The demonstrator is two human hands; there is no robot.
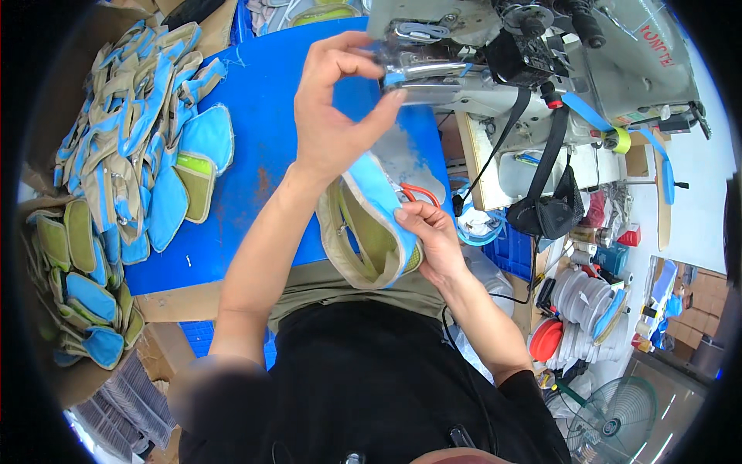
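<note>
My right hand pinches the rim of a blue and beige fabric pouch with an olive lining. The pouch gapes upward in front of my waist, and its blue end reaches under my left wrist. My left hand is raised beside the head of a sewing machine. Thumb and fingers are spread apart around the edge of a clear guard there; whether they touch it is hard to make out. Orange-red handles of what look like scissors lie just past my right hand.
A heap of blue and beige sewn pieces covers the left of the blue table. More olive and blue pieces fill a box at lower left. Rolls of white tape, a black pouch and a green fan stand right.
</note>
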